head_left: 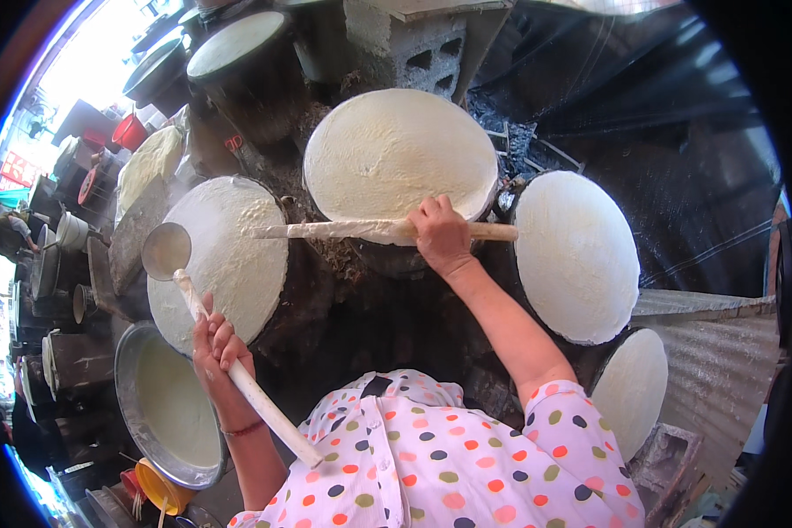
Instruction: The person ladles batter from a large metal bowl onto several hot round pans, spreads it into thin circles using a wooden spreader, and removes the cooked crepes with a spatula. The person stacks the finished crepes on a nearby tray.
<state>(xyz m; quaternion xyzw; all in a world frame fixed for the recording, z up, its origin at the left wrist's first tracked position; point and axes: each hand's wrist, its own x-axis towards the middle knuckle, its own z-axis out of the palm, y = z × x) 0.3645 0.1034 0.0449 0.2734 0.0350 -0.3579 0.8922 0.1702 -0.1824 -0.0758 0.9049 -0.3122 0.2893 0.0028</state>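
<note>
Head view.

Left hand (218, 352): lower left of centre, fingers wrapped closed around the pale shaft of a long-handled ladle (166, 251). The shaft runs diagonally, its butt end low near the polka-dot blouse (440, 466), rising up and to the left to the metal bowl. The bowl sits at the left edge of the left steaming round (229, 264), a pale batter-coated disc; whether it touches the surface cannot be told.

Right hand (440, 233): centre frame, closed over a long flat stick (326, 231). The stick's long axis lies nearly level across the picture. Its batter-smeared end points left, reaching over the gap toward the left steaming round; its bare wooden end pokes out right of the fist. It lies across the lower rim of the centre steaming round (400, 154), the nearest disc to this hand.

Key relation: the two tools converge on the left round, ladle from its left edge, stick tip from its right edge. The left hand is the nearer to that round; the right arm is stretched well forward.

Surroundings:
- right steaming round (576, 255), right of centre, apart from both hands.
- a further pale round (634, 387), lower right, partly behind the sleeve.
- metal basin of batter (172, 405), lower left, just beside the left forearm.
- yellow cup (160, 486), bottom left, below the basin.
- concrete block (405, 44), top centre.
</note>
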